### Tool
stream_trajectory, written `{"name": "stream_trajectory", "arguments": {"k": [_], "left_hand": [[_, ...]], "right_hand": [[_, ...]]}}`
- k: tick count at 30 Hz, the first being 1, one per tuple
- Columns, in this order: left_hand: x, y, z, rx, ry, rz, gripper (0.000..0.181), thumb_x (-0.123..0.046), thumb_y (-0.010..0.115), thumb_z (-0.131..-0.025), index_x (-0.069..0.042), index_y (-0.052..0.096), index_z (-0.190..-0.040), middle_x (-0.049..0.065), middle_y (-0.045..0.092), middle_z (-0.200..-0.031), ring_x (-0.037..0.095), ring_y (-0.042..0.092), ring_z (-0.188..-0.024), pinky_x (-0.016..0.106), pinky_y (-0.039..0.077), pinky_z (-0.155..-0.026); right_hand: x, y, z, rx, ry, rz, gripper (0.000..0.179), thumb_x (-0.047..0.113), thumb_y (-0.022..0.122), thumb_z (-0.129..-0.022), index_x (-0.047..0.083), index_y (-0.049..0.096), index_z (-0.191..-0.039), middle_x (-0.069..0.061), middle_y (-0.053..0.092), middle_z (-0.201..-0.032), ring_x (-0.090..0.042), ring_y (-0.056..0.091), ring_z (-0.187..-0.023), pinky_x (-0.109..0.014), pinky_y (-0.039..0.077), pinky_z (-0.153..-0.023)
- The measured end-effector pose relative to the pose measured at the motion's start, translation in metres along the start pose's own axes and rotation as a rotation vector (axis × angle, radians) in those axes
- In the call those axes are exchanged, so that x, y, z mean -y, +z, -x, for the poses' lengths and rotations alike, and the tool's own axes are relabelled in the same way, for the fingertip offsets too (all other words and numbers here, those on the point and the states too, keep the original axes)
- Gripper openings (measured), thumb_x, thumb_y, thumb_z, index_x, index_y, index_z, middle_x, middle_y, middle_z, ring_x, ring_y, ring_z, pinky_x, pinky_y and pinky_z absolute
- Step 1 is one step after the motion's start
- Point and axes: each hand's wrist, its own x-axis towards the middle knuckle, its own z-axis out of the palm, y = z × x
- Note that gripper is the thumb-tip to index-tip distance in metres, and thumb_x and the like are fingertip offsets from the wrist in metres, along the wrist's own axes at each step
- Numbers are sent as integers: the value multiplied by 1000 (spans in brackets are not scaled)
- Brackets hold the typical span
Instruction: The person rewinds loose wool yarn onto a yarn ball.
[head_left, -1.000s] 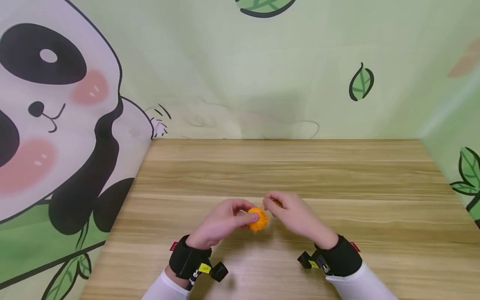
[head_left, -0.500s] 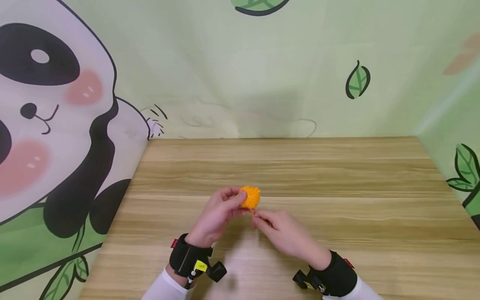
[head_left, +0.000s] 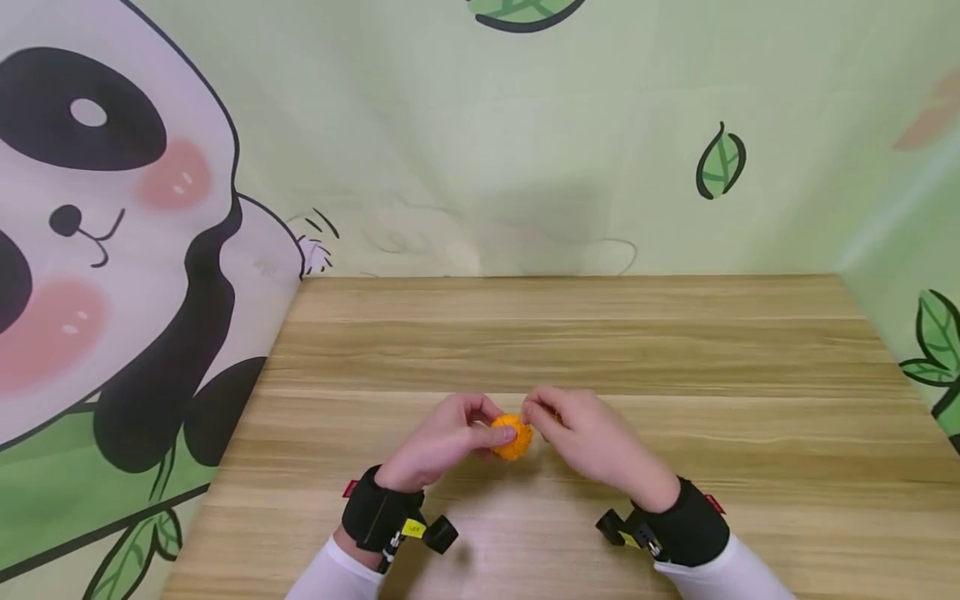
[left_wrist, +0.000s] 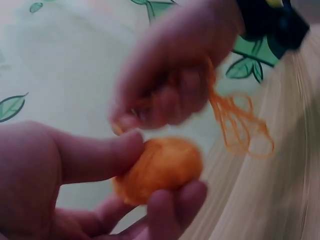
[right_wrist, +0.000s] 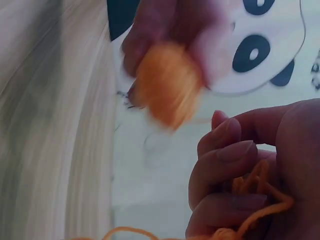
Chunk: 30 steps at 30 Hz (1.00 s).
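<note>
An orange ball of yarn [head_left: 513, 439] is pinched between the thumb and fingers of my left hand [head_left: 461, 437], above the table. In the left wrist view the yarn ball [left_wrist: 165, 167] shows its wound strands, with the thumb on top and fingertips below. Just right of it, my right hand [head_left: 585, 433] holds loose orange yarn [right_wrist: 257, 187] in its curled fingers, thumb and forefinger pressed together. A thin strand runs from those fingertips toward the ball. Loops of the loose yarn [left_wrist: 237, 120] dangle below the right hand in the left wrist view.
A wood-grain table [head_left: 570, 333] lies under both hands. Behind it stands a pale green backdrop [head_left: 420, 125] with a panda and leaves printed on it. Each wrist wears a black band [head_left: 686, 521] with a small camera.
Half a second ago the right hand was lower, below the ball, and the ball was higher. Now the ball has come down and the right hand has risen beside it, as one second ago.
</note>
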Motion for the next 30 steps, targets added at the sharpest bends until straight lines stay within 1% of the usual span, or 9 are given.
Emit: {"name": "stream_trajectory", "arguments": {"k": [3, 7, 10, 14, 18, 21, 25, 27, 30], "left_hand": [[3, -2, -5, -101, 9, 34, 30, -23, 74, -89, 2, 63, -101, 13, 68, -95, 25, 65, -79, 40, 58, -73], [2, -5, -6, -177, 28, 243, 35, -25, 72, -91, 3, 58, -107, 15, 64, -101, 26, 64, -84, 32, 57, -76], [-2, -6, -4, -156, 57, 415, 32, -22, 69, -93, 2, 55, -107, 13, 64, -102, 23, 63, -83, 28, 56, -76], [-7, -7, 2, -27, 69, 511, 20, -16, 65, -95, 0, 57, -104, 9, 65, -96, 20, 62, -75, 24, 56, -70], [-10, -5, 6, 116, 42, 433, 16, -14, 65, -93, -1, 59, -100, 6, 65, -88, 16, 60, -66, 21, 53, -60], [-9, -4, 6, 158, 19, 275, 18, -15, 68, -91, 0, 60, -97, 7, 67, -84, 17, 57, -62, 23, 51, -57], [-6, -3, 2, 108, -4, 70, 22, -16, 74, -88, 0, 61, -96, 10, 69, -84, 24, 60, -65, 30, 54, -61], [-4, -2, 0, 52, -4, 7, 24, -17, 76, -87, 0, 62, -96, 11, 69, -84, 28, 62, -67, 33, 55, -62], [-1, -2, -3, -17, 4, -31, 26, -19, 77, -87, 0, 62, -98, 12, 69, -85, 31, 63, -69, 37, 55, -64]], "right_hand": [[10, 6, 6, 15, -50, 45, 13, 27, 52, -104, 24, 65, -102, 12, 46, -65, -4, 38, -52, -22, 32, -49], [15, 20, 11, 51, -112, 60, 13, 26, 52, -105, 22, 64, -100, 14, 49, -68, -4, 42, -57, -23, 38, -53], [13, 27, 12, 86, -126, 32, 16, 25, 52, -105, 21, 66, -98, 13, 59, -74, -5, 46, -60, -24, 42, -57], [2, 31, 11, 152, -80, -64, 19, 21, 50, -106, 15, 67, -100, 8, 61, -73, -6, 49, -60, -24, 43, -56], [-10, 25, 4, 182, -21, -143, 17, 16, 46, -106, 13, 63, -103, 5, 53, -67, -7, 45, -54, -24, 40, -52], [-14, 15, -1, 134, 2, -131, 17, 18, 47, -106, 15, 62, -100, 5, 49, -65, -8, 41, -50, -24, 36, -49], [-10, 5, -6, 47, 10, -40, 17, 25, 50, -105, 21, 63, -95, 7, 51, -65, -8, 42, -51, -23, 33, -49], [-3, 2, -6, 28, -3, -8, 16, 26, 51, -105, 22, 65, -97, 8, 52, -66, -8, 43, -53, -24, 34, -49], [6, 2, -4, 17, -35, 41, 16, 28, 51, -104, 22, 66, -102, 10, 53, -68, -7, 44, -55, -25, 36, -50]]}}
